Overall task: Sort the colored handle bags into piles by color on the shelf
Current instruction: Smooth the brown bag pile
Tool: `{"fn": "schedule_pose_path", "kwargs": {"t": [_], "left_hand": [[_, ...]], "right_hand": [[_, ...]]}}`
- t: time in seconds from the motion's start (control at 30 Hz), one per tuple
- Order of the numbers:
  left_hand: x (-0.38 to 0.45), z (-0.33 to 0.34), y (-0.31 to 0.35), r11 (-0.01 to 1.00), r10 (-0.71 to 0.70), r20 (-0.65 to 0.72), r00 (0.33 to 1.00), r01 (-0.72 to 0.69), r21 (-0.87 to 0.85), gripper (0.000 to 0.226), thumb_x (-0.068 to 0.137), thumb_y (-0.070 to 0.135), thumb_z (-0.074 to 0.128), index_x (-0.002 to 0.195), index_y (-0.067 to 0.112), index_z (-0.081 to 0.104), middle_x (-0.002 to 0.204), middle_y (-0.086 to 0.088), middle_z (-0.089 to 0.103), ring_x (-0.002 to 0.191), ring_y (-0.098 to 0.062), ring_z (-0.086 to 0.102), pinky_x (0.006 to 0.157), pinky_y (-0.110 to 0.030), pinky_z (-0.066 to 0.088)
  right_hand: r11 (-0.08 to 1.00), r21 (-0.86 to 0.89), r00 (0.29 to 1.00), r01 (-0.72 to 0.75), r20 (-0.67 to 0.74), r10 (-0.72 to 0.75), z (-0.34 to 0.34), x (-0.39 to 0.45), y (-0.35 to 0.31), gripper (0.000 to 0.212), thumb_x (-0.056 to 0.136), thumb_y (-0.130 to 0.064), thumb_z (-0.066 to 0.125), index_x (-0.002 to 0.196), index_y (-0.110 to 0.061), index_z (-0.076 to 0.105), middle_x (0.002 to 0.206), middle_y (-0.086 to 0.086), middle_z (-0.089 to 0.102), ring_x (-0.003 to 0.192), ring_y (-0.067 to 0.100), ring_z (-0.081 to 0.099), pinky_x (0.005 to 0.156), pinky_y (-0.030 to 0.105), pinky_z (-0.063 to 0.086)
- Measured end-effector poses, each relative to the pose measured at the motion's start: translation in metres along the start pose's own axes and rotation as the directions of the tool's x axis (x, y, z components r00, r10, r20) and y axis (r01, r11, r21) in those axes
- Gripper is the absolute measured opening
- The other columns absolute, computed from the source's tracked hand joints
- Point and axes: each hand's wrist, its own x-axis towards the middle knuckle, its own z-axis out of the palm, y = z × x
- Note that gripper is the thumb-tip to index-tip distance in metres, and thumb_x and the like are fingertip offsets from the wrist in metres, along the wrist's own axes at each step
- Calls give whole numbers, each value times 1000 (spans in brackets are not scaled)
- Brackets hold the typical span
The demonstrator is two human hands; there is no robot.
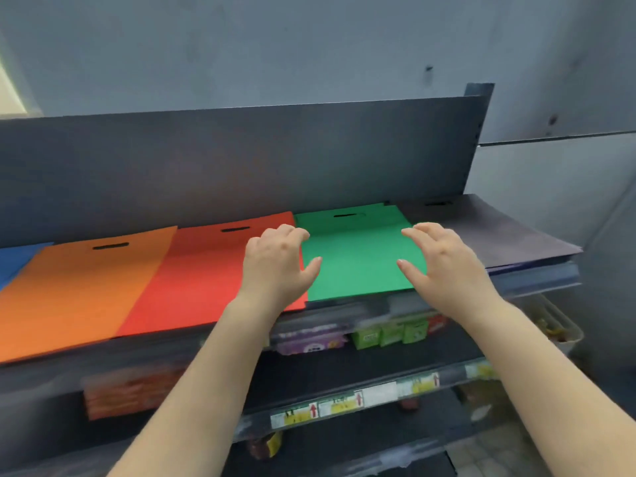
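Flat handle bags lie side by side on the top shelf [537, 282]: a blue pile [13, 261] at the far left, then orange [79, 290], red [203, 273], green [358, 256] and a dark purple-grey pile [499, 235] at the right. My left hand [275, 266] hovers over the seam between the red and green bags, fingers loosely bent, holding nothing. My right hand [444, 259] is spread at the green pile's right edge, fingers relaxed and empty. I cannot tell whether either hand touches the bags.
A dark back panel [241, 160] rises behind the bags. Below, lower shelves hold green boxes [389, 333], a purple pack [309, 344] and orange packs [130, 390], with price labels [344, 404] on the shelf edge. A grey wall stands to the right.
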Motion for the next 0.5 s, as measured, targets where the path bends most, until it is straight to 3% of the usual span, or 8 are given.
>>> {"fn": "schedule_pose_path", "kwargs": {"t": [0.2, 0.33, 0.5], "left_hand": [[35, 42, 131, 970, 241, 44, 970, -242, 22, 53, 90, 50, 48, 133, 20, 46, 132, 1, 51, 120, -22, 45, 93, -35, 30], [51, 64, 219, 905, 419, 72, 905, -422, 40, 53, 88, 55, 46, 129, 21, 47, 130, 2, 51, 118, -23, 46, 92, -36, 32], [64, 90, 330, 810, 586, 60, 808, -583, -63, 51, 87, 54, 50, 126, 20, 51, 127, 2, 54, 115, -24, 50, 89, -36, 34]], "right_hand": [[962, -244, 989, -122, 51, 139, -50, -39, 106, 57, 95, -44, 47, 145, -19, 34, 148, 0, 35, 133, 21, 34, 102, 37, 37], [899, -356, 955, -254, 55, 291, -82, -73, 173, 60, 95, -48, 43, 147, -21, 28, 151, -1, 31, 136, 21, 32, 102, 37, 36], [801, -411, 880, -436, -8, 475, -118, -123, 251, 60, 95, -48, 43, 147, -22, 29, 150, 1, 33, 136, 22, 33, 103, 38, 36]]}}
